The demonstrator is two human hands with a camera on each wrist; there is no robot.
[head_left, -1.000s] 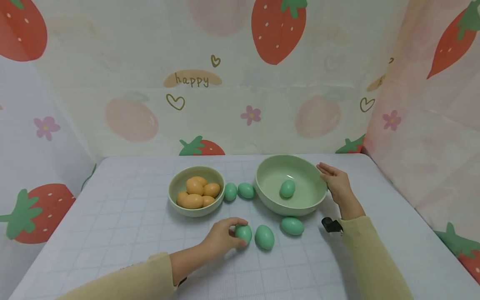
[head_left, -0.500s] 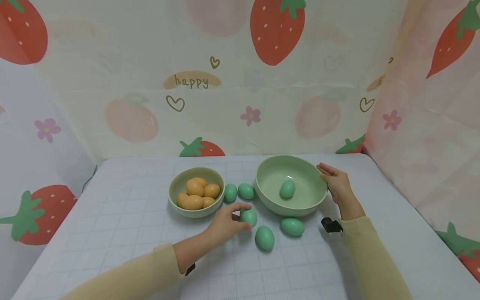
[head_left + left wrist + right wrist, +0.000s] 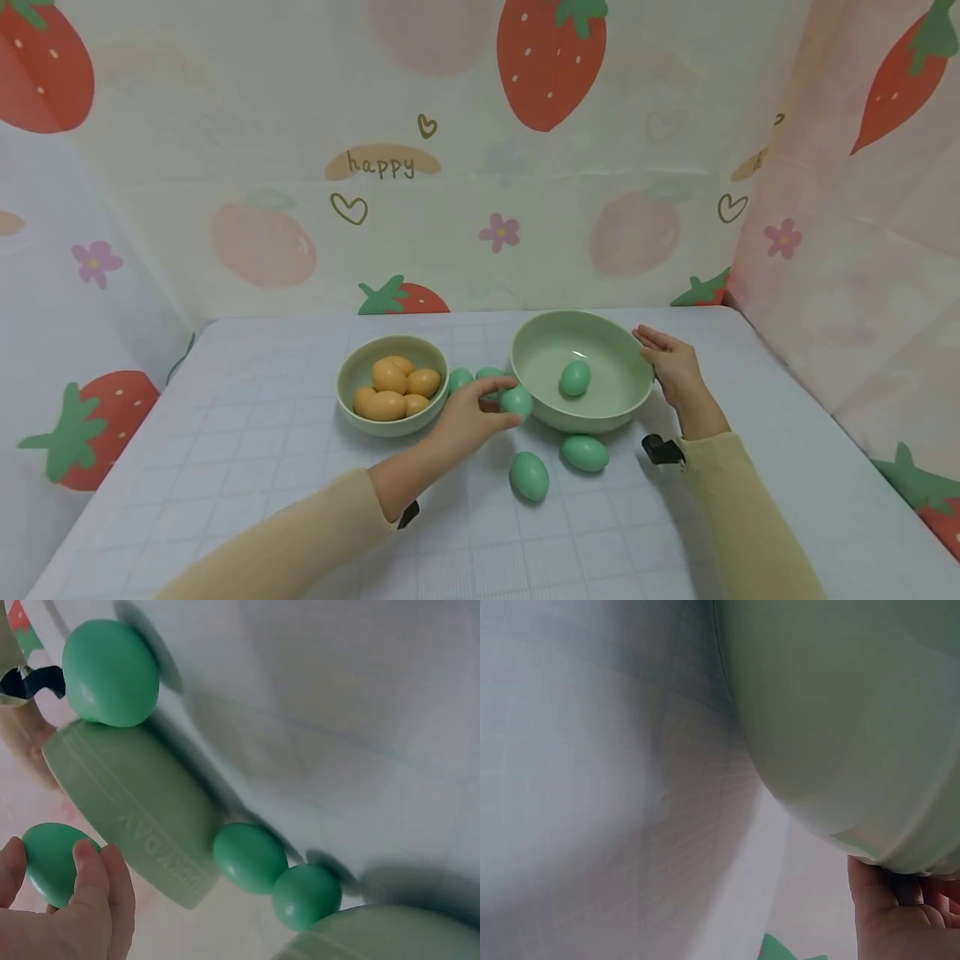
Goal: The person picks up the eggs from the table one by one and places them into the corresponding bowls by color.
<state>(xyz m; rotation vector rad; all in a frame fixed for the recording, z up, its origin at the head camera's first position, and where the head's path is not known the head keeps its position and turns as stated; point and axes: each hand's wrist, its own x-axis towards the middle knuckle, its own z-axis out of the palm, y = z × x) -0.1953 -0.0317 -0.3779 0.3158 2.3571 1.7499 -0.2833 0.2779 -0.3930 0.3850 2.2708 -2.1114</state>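
My left hand (image 3: 468,421) pinches a green egg (image 3: 516,403) between thumb and fingers, by the near left side of the large green bowl (image 3: 577,422). In the left wrist view the held egg (image 3: 51,862) shows up above the tabletop, level with that bowl's rim. One green egg (image 3: 575,378) lies inside the large bowl. Against the bowl's right rim rests my right hand (image 3: 677,379), its fingers extended along the outside. Two more green eggs (image 3: 529,477) (image 3: 585,453) lie in front of the bowl.
A smaller green bowl (image 3: 393,429) with several orange eggs (image 3: 389,374) stands to the left. Between the bowls sit two green eggs (image 3: 250,857) (image 3: 306,896), partly covered by my left hand in the head view. A strawberry-print cloth (image 3: 540,192) hangs behind the checked tabletop (image 3: 247,450).
My left hand has lifted the green egg off the tabletop and carried it forward and right, toward the large bowl. The right hand has stayed at the rim.
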